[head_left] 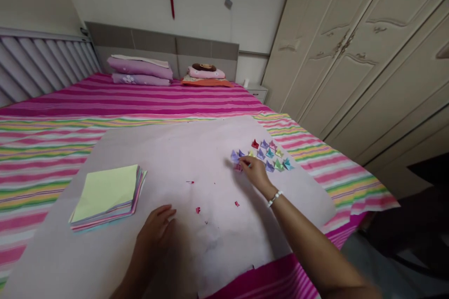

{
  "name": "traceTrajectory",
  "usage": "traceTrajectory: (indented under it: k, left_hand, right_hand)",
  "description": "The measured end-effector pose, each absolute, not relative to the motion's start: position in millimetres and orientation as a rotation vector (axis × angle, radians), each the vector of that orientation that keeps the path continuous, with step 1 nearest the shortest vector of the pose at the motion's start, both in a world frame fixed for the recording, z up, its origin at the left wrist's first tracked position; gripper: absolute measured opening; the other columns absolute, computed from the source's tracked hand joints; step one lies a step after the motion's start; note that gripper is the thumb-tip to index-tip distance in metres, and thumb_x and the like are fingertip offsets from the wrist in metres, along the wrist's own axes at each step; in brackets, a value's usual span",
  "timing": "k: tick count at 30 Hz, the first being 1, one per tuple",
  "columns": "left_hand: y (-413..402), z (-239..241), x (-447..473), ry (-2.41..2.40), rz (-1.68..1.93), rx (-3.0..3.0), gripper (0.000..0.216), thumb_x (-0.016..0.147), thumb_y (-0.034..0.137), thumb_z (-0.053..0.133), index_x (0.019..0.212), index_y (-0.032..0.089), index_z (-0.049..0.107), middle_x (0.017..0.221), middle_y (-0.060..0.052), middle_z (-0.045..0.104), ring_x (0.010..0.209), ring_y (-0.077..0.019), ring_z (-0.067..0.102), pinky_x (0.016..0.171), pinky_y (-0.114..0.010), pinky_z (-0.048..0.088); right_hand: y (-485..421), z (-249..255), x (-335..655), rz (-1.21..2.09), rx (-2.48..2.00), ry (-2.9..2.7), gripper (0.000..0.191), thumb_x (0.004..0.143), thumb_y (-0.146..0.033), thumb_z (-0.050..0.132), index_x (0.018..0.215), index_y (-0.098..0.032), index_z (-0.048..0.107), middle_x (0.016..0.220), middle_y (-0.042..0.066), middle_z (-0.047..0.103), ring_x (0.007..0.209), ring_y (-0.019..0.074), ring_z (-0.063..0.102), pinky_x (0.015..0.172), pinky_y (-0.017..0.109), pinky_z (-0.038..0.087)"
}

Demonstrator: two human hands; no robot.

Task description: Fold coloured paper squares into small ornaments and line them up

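Observation:
My right hand (255, 171) reaches over the folded paper pieces at the right of the white sheet (168, 149). Its thumb and fingers are pinched at a pale lavender origami piece (234, 156), which casts a shadow to its left. Close by the fingertips lie a darker purple piece (241, 153) and a pink piece (238, 167). Beyond the hand, several small origami pieces sit in rows, among them a red one (255, 144), a green one (278, 165) and a blue one (287, 164). My left hand (156, 226) is low at the near side, fingers loosely extended, holding nothing.
A stack of coloured square paper (110, 194), yellow on top, lies at the left of the sheet. Small red scraps (198, 210) and a thin red-tipped item (190, 181) are scattered mid-sheet. Striped bedding (147, 98) surrounds it; a wardrobe (336, 51) stands right.

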State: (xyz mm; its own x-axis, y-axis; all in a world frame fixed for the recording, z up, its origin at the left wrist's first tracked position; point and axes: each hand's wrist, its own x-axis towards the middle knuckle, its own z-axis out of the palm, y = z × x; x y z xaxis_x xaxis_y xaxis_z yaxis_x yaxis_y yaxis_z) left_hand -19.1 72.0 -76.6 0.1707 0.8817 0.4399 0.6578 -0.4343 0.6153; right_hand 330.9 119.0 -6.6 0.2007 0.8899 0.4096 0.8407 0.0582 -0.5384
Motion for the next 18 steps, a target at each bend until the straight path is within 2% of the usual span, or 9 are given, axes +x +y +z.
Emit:
traceTrajectory:
  k: [5, 10, 18]
  left_hand:
    - [52.2, -95.6, -39.9, 1.502, 1.051, 2.204, 0.025, 0.083, 0.032, 0.053, 0.099, 0.028, 0.071, 0.114, -0.004, 0.069, 0.101, -0.0233, 0.068, 0.082, -0.035, 0.06]
    - [42.4, -97.8, -46.8, 1.426, 1.049, 2.238, 0.024, 0.081, 0.032, 0.057, 0.101, 0.031, 0.072, 0.111, -0.002, 0.071, 0.099, -0.0221, 0.07, 0.082, -0.031, 0.061]
    - [36.3, -107.9, -43.9, 1.437, 1.085, 2.201, 0.022, 0.082, 0.03, 0.055, 0.094, 0.034, 0.073, 0.111, 0.0, 0.072, 0.1, -0.0228, 0.07, 0.084, -0.036, 0.061]
  right_hand:
    - [152.0, 7.0, 381.6, -0.006, -1.999, -1.388, 0.028, 0.082, -0.018, 0.05, 0.096, -0.014, 0.074, 0.085, 0.009, 0.076, 0.074, 0.0207, 0.067, 0.065, 0.028, 0.046]
    - [173.8, 9.4, 398.1, -0.045, -2.143, -1.321, 0.028, 0.082, -0.017, 0.051, 0.095, -0.014, 0.076, 0.09, 0.011, 0.077, 0.081, 0.0217, 0.068, 0.066, 0.026, 0.044]
    - [194.8, 0.8, 402.8, -0.073, -2.283, -1.364, 0.027, 0.08, -0.015, 0.053, 0.089, -0.017, 0.078, 0.089, 0.01, 0.078, 0.08, 0.0207, 0.069, 0.062, 0.025, 0.041]
